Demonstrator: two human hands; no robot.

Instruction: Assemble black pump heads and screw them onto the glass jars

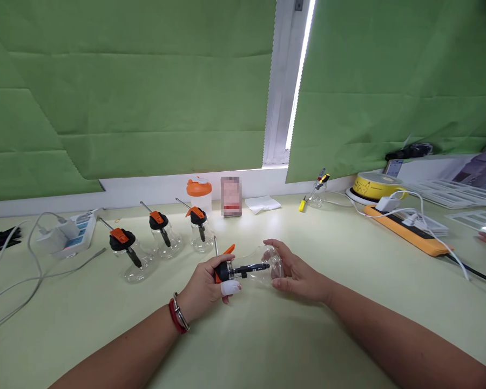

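A clear glass bottle (253, 263) lies on its side above the table, its base to the right. My left hand (206, 281) is wrapped round its black and orange cap (222, 271); white tape covers one finger. A black tube reaches from the cap into the glass. My right hand (297, 273) grips the wide base between thumb and fingers. Three similar bottles with orange and black caps stand to the left: one at the far left (135, 267), a middle one (168, 243) and one nearest my left hand (202, 237).
Behind stand an orange-lidded cup (200, 194), a pink box (231, 197) and a white paper (263, 203). Screwdrivers rest in a glass (317, 197). At right are an orange power strip (409, 231) and yellow tin (372, 186); white cables (40, 275) cross the left side.
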